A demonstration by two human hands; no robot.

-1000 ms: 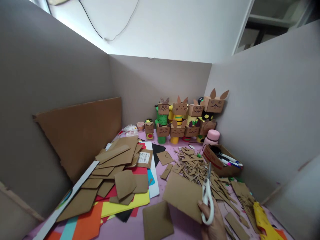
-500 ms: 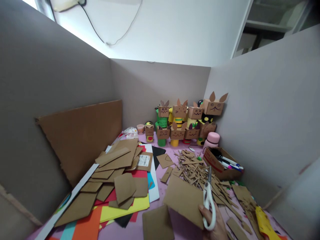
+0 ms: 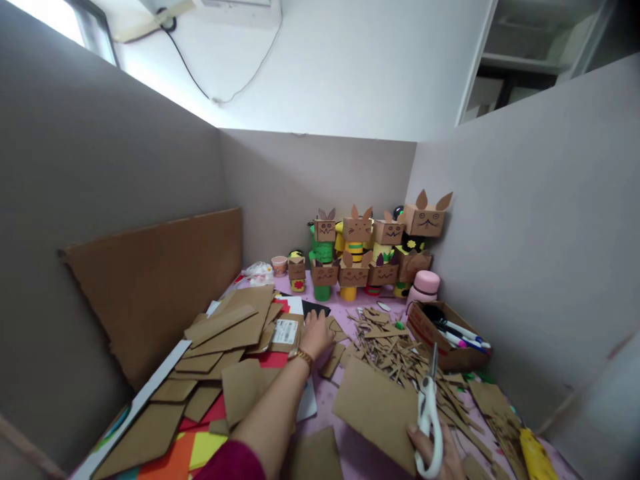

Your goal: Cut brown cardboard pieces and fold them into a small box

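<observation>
A square of cardboard (image 3: 377, 413) is held low over the purple tabletop (image 3: 351, 457) by the right hand (image 3: 443, 453); the white-handled scissors (image 3: 428, 392) are gripped in the same hand, their blades pointed away from the wearer, the fingers being wrapped about the handle loops and the sheet's near corner.

The left hand (image 3: 317, 333) (a gold band (image 3: 301, 357) is worn at its wrist) is stretched forward, fingers extended, beside a small marked piece (image 3: 337, 327); whether anything is pinched by its fingertips cannot be told, since they are seen from behind.

Beneath the left forearm, coloured paper (image 3: 167, 459) is partly covered by a cardboard pile (image 3: 227, 327); to the right, thin scraps (image 3: 390, 343) are heaped in front of an open box (image 3: 466, 361), in which pens (image 3: 463, 331) are kept; at the back, box-headed animal figures (image 3: 357, 230) are lined up, two tiers being formed, and a pink bottle (image 3: 424, 285) is stood near them.
</observation>
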